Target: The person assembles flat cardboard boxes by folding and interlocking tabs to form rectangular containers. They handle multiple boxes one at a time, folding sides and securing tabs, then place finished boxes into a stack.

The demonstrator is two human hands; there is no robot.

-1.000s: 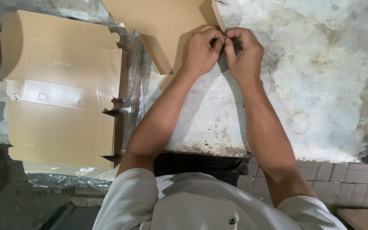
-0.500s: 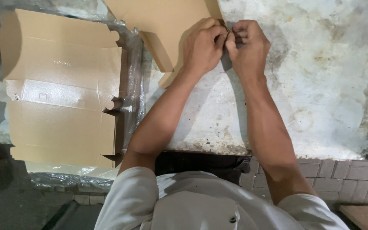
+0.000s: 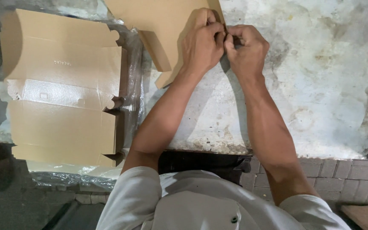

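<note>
Little has been shifted since earlier: the cardboard sheet (image 3: 167,25), at twelve o'clock on the bench (image 3: 320,85), is pinched at its edge by left hand (image 3: 202,44) and right hand (image 3: 247,49), knuckles together.

The person is wearing a pale grey-white short-sleeved shirt (image 3: 192,208), its sleeves ending well back from the fingers — up near the shoulders — and leaving both forearms bare all the way down to the left hand (image 3: 201,44) and the right hand (image 3: 245,49). A chest pocket with a buttoned flap is showing on the shirt front, its single small dark button (image 3: 234,219) sitting far behind the fingers at the lower edge of the view. Neither wrist is carrying a watch, band or glove — the fingers themselves are showing bare, with no rings to be seen.
</note>
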